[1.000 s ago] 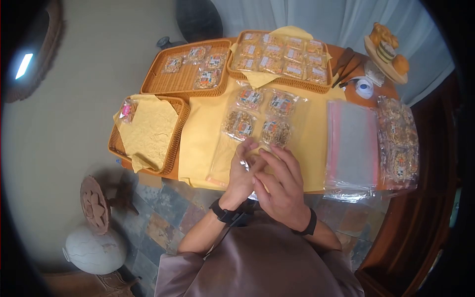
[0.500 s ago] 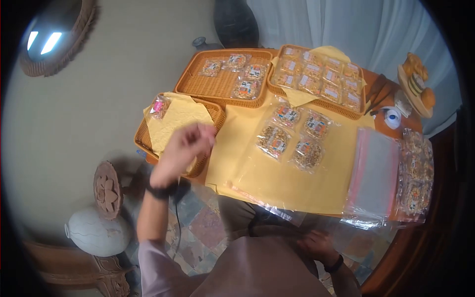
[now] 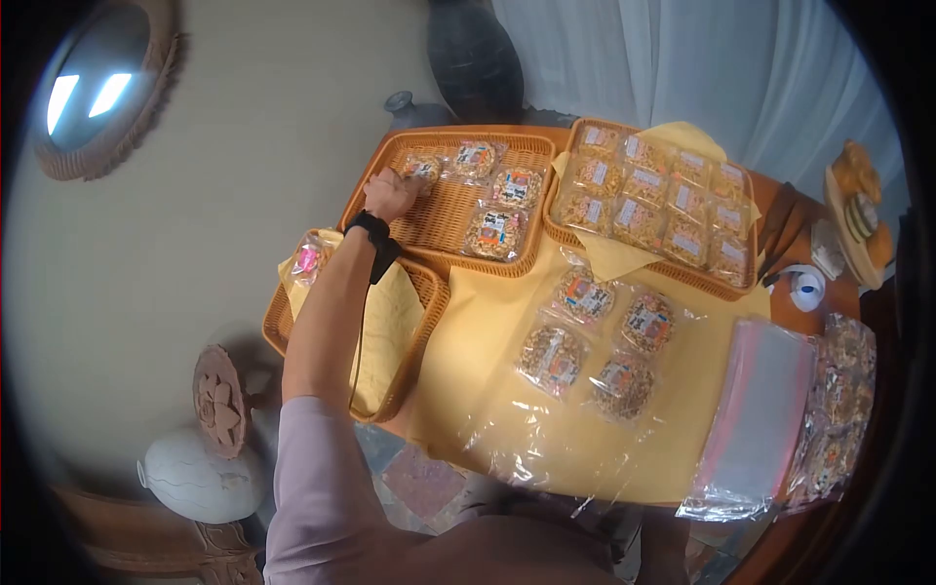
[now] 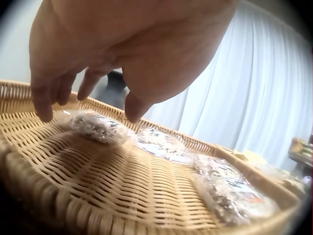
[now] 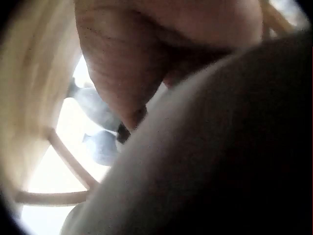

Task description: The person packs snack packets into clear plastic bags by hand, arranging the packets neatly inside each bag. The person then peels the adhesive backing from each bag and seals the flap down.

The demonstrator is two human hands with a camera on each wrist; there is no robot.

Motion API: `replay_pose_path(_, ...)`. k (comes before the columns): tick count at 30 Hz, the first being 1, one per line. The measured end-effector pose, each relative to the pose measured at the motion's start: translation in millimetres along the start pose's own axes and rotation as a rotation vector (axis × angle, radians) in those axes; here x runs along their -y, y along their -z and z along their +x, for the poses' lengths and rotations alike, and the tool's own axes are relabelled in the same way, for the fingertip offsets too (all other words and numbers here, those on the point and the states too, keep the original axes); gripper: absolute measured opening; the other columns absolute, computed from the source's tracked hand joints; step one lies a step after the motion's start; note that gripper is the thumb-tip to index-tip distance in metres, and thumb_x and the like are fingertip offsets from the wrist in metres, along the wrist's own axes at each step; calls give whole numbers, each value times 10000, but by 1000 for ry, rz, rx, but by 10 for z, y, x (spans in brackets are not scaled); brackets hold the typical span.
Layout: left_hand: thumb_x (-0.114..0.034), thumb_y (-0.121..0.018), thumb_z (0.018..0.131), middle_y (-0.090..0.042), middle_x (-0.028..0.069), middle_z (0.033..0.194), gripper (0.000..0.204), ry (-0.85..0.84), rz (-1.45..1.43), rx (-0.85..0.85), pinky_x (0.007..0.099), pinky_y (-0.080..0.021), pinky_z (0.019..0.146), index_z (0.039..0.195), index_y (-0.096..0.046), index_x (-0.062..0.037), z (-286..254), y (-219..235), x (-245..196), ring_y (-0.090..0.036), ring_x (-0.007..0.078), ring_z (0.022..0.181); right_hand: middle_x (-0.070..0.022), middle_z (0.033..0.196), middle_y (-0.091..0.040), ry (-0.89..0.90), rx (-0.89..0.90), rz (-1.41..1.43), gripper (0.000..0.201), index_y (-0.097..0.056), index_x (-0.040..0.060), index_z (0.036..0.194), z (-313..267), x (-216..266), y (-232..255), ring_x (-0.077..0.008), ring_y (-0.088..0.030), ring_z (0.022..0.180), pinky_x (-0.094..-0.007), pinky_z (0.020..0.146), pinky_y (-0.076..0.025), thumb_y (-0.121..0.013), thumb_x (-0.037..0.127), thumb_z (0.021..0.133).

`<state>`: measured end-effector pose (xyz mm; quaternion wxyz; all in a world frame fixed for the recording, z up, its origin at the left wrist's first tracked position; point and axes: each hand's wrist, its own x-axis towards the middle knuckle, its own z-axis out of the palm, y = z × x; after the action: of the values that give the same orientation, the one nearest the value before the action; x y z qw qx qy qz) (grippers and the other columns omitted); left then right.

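Observation:
In the head view my left hand [image 3: 392, 195] reaches into the far left wicker basket [image 3: 439, 224], over a clear-wrapped nut cake [image 3: 422, 172] with a printed label. The left wrist view shows its fingers and thumb pointing down, spread to either side of that wrapped cake [image 4: 97, 126]. Several more wrapped cakes [image 3: 494, 232] lie along the same basket's back and right side. My right hand [image 5: 122, 63] appears only in the right wrist view, low beside dark clothing, thumb extended downward and most of its fingers hidden.
Wrapped cakes [image 3: 551, 359] lie on a clear plastic bag on the yellow cloth [image 3: 458, 370]. Another basket [image 3: 663, 275] holds rows of labelled packs. Flat pink-edged bags [image 3: 756, 414] and a filled pack [image 3: 840, 400] lie right. A cloth-lined basket [image 3: 429, 322] stands left.
My left hand has left the other hand, swung left past the cloth-lined basket and reached into the far left basket. My right hand has dropped toward my lap and out of the head view.

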<state>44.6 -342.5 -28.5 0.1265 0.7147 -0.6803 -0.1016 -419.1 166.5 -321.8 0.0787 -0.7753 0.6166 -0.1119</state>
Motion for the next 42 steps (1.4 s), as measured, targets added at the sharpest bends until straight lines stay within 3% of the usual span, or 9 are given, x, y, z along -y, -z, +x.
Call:
replay_pose_path(7,-649,-767,778,-735,258,1094,744,58,-159,99,417,-534,933,1057,-744,40,583,-272,356,-697,348,1097,-167,1009,-711,-67,68,144,307,-671,83,1160,-714,-64,-143,-398,-683,914,-495,812,-547,-735,261,918)
replay_pose_path(15,-403,-869,793,-744,126,900,564,194,-464,114,319,-571,713,1001,-720,100,262,41,17,-711,191,863,-170,1007,-710,-79,62,245,300,-675,80,1153,-268,5,139,-400,-682,914,-495,806,-549,-739,251,914)
replay_pose_path(17,-375,-855,824,-736,112,920,516,171,-583,82,306,-580,715,1024,-715,80,24,145,-120,-709,179,864,-171,1006,-709,-81,59,265,299,-676,80,1151,-508,53,179,-401,-681,914,-495,805,-549,-740,248,913)
replay_pose_path(23,-277,-742,965,-715,79,1061,355,139,-983,113,296,-616,787,1154,-671,15,-1007,707,-283,-709,148,894,-173,1005,-709,-101,79,327,294,-679,78,1145,460,404,831,-402,-681,914,-495,800,-551,-744,241,909)
replay_pose_path(31,-110,-643,1008,-734,138,1128,308,219,-1289,480,338,-653,819,1259,-638,70,-3298,1117,-89,-746,185,942,-176,1003,-708,-90,139,354,288,-683,76,1139,-471,750,1266,-404,-680,914,-495,795,-553,-747,232,906)
replay_pose_path(33,-110,-688,982,-750,93,1063,341,145,-1331,590,312,-643,767,1275,-644,58,-3777,975,130,-738,151,892,-158,1014,-704,105,270,555,232,-698,47,1060,-460,1162,1857,-314,-694,911,-417,782,-572,-773,162,873)
replay_pose_path(37,-167,-711,982,-747,45,1072,332,236,-1287,667,275,-625,719,1273,-667,-11,-4504,613,97,-724,116,911,-142,1017,-697,369,266,571,255,-685,25,1024,-266,1604,2417,-311,-682,886,-416,764,-564,-798,154,835)
replay_pose_path(39,-187,-714,986,-743,35,1089,325,258,-1263,756,270,-621,723,1268,-671,-32,-4642,454,28,-721,109,925,-128,1043,-682,498,-137,332,299,-665,12,1035,-3,1789,2562,-350,-655,911,-454,811,-547,-807,146,808)
replay_pose_path(42,-198,-677,1015,-729,77,1136,288,358,-1430,727,278,-630,789,1231,-652,-7,-4730,224,-95,-727,135,961,-192,1221,-604,391,-362,108,450,-621,-4,1163,555,2069,2608,-412,-588,1101,-505,930,-499,-818,139,784)
